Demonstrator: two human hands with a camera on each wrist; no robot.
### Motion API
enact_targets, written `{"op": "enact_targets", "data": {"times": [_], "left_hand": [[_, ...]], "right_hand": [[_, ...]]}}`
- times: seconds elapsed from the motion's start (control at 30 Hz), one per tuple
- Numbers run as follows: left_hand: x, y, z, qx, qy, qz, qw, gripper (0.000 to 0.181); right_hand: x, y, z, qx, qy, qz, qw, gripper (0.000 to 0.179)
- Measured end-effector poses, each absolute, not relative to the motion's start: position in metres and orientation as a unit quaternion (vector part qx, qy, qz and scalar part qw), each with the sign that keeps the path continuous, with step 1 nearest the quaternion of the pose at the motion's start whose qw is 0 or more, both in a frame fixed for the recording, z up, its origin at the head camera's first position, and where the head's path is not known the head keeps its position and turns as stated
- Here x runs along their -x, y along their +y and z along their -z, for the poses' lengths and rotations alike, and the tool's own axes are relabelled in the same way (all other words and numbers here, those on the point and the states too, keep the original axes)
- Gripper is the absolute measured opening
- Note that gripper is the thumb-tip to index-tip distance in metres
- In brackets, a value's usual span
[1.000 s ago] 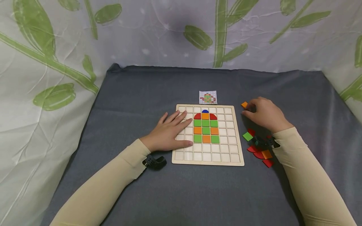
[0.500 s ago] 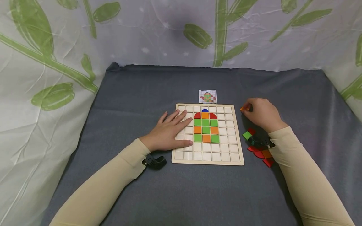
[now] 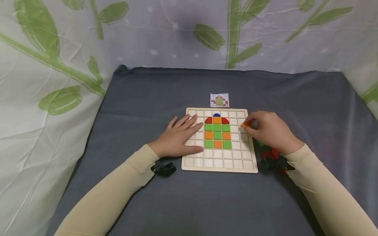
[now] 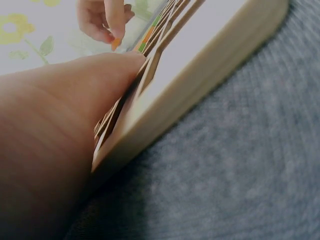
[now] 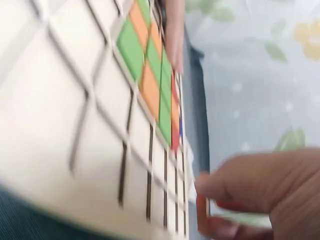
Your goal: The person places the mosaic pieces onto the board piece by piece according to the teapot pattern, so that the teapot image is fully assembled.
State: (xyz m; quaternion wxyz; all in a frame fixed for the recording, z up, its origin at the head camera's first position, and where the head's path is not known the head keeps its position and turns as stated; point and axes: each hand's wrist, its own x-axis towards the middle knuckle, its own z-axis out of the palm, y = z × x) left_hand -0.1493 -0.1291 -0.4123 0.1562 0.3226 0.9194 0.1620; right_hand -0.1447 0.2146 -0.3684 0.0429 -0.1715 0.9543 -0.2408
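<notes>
My left hand lies flat with fingers spread on the left part of a wooden grid board. In the left wrist view its thumb side rests along the board's edge. My right hand pinches an orange tile between thumb and fingertips over the board's right edge; the same orange tile shows edge-on in the right wrist view. Set in the board's middle columns are green tiles, orange tiles, two red quarter-round tiles and a blue half-round tile at the top.
A small printed pattern card lies behind the board's far edge. Loose red tiles and a green tile lie right of the board, partly hidden under my right hand and wrist strap. A grey cloth covers the table.
My right hand has picked up the orange tile from the cloth and carried it left to the board's right edge. The left hand has stayed on the board.
</notes>
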Motion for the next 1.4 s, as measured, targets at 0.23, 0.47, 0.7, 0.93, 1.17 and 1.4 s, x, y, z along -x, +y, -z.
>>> {"op": "enact_targets", "data": {"times": [0.23, 0.47, 0.7, 0.93, 1.17, 1.4], "left_hand": [[0.15, -0.127, 0.414, -0.322, 0.919, -0.163, 0.157, 0.092], [0.15, -0.128, 0.412, -0.319, 0.92, -0.165, 0.159, 0.091], [0.15, -0.13, 0.415, -0.315, 0.923, -0.157, 0.157, 0.093], [0.151, -0.131, 0.417, -0.316, 0.924, -0.153, 0.148, 0.093], [0.151, -0.13, 0.417, -0.319, 0.924, -0.151, 0.148, 0.093], [0.15, -0.128, 0.416, -0.319, 0.922, -0.157, 0.154, 0.092]], "right_hand": [[0.122, 0.197, 0.371, 0.322, 0.914, 0.246, 0.028, 0.014], [0.107, 0.188, 0.376, 0.379, 0.885, 0.266, 0.051, 0.016], [0.102, 0.182, 0.385, 0.408, 0.874, 0.261, 0.038, 0.016], [0.101, 0.178, 0.388, 0.415, 0.87, 0.264, 0.034, 0.017], [0.099, 0.18, 0.385, 0.402, 0.88, 0.25, 0.046, 0.017], [0.103, 0.203, 0.373, 0.366, 0.901, 0.229, 0.028, 0.014]]}}
